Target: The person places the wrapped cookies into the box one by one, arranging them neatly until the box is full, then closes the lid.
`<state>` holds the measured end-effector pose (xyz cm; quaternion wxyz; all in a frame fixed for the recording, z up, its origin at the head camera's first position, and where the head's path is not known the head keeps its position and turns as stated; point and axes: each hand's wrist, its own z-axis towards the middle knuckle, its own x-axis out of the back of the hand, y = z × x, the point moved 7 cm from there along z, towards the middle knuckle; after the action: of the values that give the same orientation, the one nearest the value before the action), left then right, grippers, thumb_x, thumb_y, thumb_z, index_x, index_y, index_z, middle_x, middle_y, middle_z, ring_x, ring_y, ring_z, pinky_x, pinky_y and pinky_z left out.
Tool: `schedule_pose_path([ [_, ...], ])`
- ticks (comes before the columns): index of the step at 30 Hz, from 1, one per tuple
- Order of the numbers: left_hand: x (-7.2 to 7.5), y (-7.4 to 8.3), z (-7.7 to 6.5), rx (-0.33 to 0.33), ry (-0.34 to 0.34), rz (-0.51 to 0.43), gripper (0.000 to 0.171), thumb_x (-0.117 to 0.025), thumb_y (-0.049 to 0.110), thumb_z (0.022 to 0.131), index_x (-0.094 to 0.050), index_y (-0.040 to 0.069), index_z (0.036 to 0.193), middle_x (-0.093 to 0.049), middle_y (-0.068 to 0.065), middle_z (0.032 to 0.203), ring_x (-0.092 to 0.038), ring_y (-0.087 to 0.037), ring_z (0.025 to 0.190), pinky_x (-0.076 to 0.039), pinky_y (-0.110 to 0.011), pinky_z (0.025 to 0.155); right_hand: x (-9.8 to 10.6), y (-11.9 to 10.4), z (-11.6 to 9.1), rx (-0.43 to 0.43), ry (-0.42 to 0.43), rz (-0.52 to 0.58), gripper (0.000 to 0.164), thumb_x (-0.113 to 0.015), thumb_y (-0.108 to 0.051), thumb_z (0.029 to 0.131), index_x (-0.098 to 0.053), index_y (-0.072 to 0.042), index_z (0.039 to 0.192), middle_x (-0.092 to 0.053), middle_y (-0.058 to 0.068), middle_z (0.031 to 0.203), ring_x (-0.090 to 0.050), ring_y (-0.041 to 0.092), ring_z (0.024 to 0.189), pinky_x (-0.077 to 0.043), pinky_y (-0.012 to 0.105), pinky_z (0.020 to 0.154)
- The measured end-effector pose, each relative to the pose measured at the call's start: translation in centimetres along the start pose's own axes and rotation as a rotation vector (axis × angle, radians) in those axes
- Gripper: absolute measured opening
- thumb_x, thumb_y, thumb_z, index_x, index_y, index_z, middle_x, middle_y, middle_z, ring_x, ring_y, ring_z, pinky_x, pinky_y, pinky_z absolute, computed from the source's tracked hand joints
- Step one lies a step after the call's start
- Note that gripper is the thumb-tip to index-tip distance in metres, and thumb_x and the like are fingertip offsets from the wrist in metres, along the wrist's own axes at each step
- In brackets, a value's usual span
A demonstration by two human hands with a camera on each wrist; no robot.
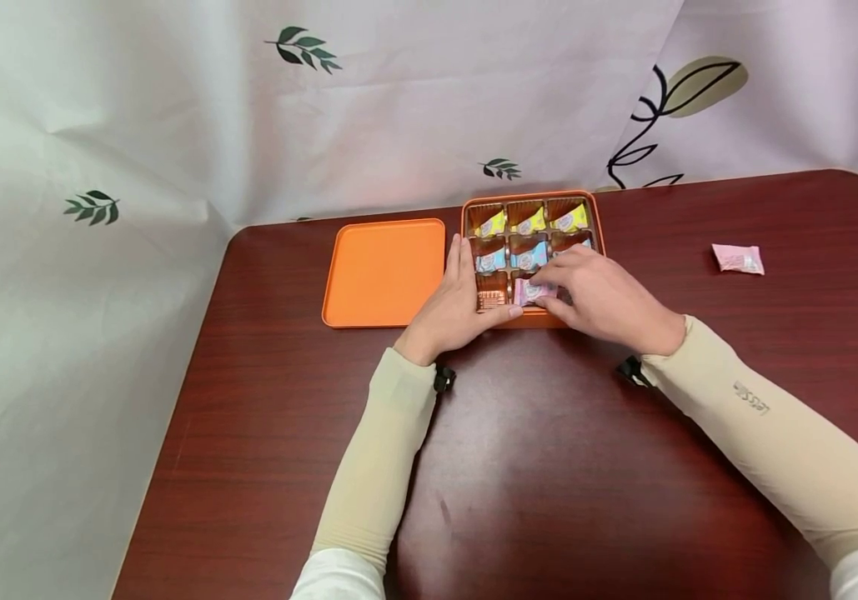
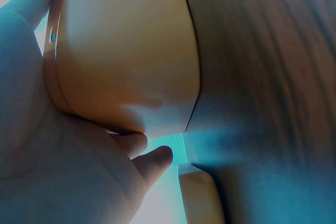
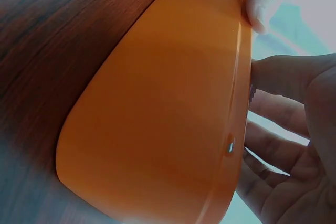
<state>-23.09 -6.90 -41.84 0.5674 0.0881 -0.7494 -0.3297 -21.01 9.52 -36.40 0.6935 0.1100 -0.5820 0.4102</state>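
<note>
An orange box (image 1: 598,218) with a divided brown tray holds small wrapped candies. Yellow candies (image 1: 529,220) fill the back row and blue candies (image 1: 529,255) the middle row. My left hand (image 1: 453,304) rests against the box's left side with straight fingers, its thumb along the front edge. Reaching over the front row, my right hand (image 1: 599,298) pinches a pink wrapped candy (image 1: 532,292) in the middle front compartment. That hand covers the right front compartment; the left front one shows a ribbed bottom. In the right wrist view the box's front wall (image 3: 157,103) hides the fingertips.
An orange lid (image 1: 385,273) lies left of the box. Another pink candy (image 1: 739,258) lies on the dark red wooden table (image 1: 549,467), to the right. A white curtain (image 1: 398,108) with leaf prints hangs behind the table's back edge.
</note>
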Motion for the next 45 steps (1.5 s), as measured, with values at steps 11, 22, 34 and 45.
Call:
schedule_pose_path([
  [11,-0.04,0.01,0.03,-0.002,0.003,0.006,0.123,-0.061,0.07,0.088,0.017,0.006,0.158,0.025,-0.011,0.165,0.009,-0.018,0.152,-0.027,-0.037,0.118,-0.46,-0.24,0.03,0.054,-0.025,-0.028,0.017,-0.07,-0.012,0.093,-0.074,0.0,0.103,-0.069,0.012,0.1,-0.055,0.03,0.093,-0.046,0.044,0.084],
  [22,-0.16,-0.01,0.05,0.004,-0.001,0.002,0.123,-0.06,0.072,0.087,0.017,0.007,0.158,0.025,-0.009,0.165,0.008,-0.017,0.153,-0.028,-0.036,0.118,-0.38,-0.29,-0.04,0.094,-0.02,-0.025,0.016,-0.068,-0.009,0.093,-0.076,0.001,0.103,-0.072,0.012,0.099,-0.056,0.031,0.097,-0.045,0.044,0.088],
  [34,-0.01,-0.04,-0.05,0.006,-0.008,-0.007,0.123,-0.06,0.071,0.088,0.019,0.008,0.157,0.027,-0.008,0.165,0.007,-0.017,0.153,-0.027,-0.035,0.118,-0.78,0.26,0.05,0.084,-0.017,-0.009,0.016,-0.067,-0.009,0.094,-0.077,0.0,0.104,-0.075,0.008,0.098,-0.055,0.029,0.095,-0.042,0.042,0.086],
  [45,-0.09,-0.05,0.15,-0.006,-0.003,-0.003,0.122,-0.06,0.07,0.088,0.017,0.006,0.158,0.025,-0.009,0.165,0.009,-0.017,0.152,-0.027,-0.037,0.118,-0.92,0.55,-0.26,-0.001,-0.011,0.021,0.02,-0.066,-0.009,0.095,-0.077,-0.002,0.109,-0.075,0.01,0.108,-0.061,0.027,0.101,-0.049,0.044,0.086],
])
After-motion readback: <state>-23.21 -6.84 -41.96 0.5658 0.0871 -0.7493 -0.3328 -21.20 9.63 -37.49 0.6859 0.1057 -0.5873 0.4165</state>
